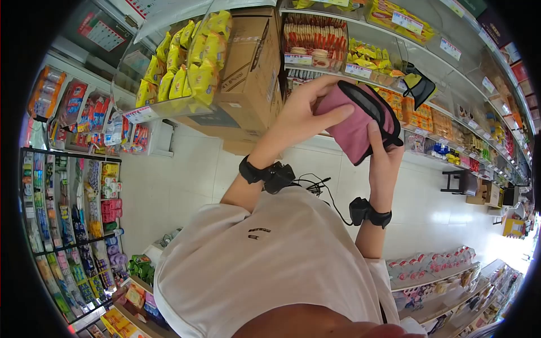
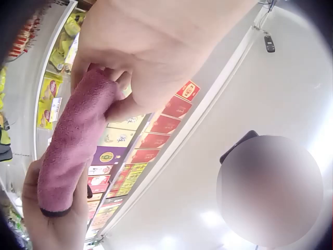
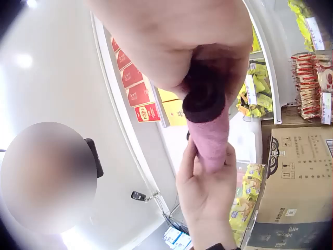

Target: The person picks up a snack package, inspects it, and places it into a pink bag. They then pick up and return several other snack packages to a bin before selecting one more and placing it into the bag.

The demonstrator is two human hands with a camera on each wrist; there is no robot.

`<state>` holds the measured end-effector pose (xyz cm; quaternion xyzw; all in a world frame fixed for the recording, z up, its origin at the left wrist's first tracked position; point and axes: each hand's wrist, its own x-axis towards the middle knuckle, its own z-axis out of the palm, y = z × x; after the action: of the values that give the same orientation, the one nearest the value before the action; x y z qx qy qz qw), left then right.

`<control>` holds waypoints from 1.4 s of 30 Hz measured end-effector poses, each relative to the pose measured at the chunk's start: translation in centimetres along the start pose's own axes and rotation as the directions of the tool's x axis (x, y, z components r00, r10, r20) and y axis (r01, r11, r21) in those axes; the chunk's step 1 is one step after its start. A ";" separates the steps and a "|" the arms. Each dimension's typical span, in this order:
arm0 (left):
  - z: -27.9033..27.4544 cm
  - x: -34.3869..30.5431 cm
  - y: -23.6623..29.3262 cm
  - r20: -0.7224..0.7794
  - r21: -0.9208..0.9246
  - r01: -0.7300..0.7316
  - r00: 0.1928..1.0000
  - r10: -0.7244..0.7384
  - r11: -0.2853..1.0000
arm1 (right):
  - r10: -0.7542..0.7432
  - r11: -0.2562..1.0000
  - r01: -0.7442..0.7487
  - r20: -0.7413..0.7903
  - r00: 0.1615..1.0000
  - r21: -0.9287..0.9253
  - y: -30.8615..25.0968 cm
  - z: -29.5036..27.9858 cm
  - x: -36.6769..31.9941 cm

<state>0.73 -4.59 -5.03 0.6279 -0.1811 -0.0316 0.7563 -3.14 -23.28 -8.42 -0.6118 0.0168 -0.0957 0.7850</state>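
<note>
Both hands hold a folded pink plush cloth with black edging and a dark mesh face. In the head view the left hand grips its left side, thumb across the pink face. The right hand pinches its lower right edge, thumb on the front. From the left wrist, the cloth looks like a thick roll, with the left hand round its top end. From the right wrist, the right hand curls round the black-edged end.
Beyond the hands, shop shelves hold yellow packets and boxed goods. A black and yellow mesh piece lies at a shelf edge. Left of the hands, a large cardboard box stands beside a clear bin of yellow packets. Cables hang near the waist.
</note>
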 end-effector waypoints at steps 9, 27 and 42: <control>-9.3 -6.2 5.7 -0.156 0.198 -0.052 0.984 0.084 0.979 | 0.058 0.819 -0.255 0.368 0.928 0.514 4.2 9.9 -2.0; -26.9 -10.9 12.9 -0.340 0.924 0.139 0.723 0.601 0.356 | 0.090 0.880 -0.104 0.052 0.995 0.463 4.2 16.3 -0.4; -24.0 -8.7 13.1 -0.499 0.831 0.065 0.528 0.687 0.553 | 0.060 0.931 -0.049 -0.019 0.998 0.362 2.6 16.3 -0.2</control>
<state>-2.21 23.11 2.06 0.7785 0.0538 0.4843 0.3956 -0.65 -7.06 -6.87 -0.4549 0.0276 -0.0843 0.8861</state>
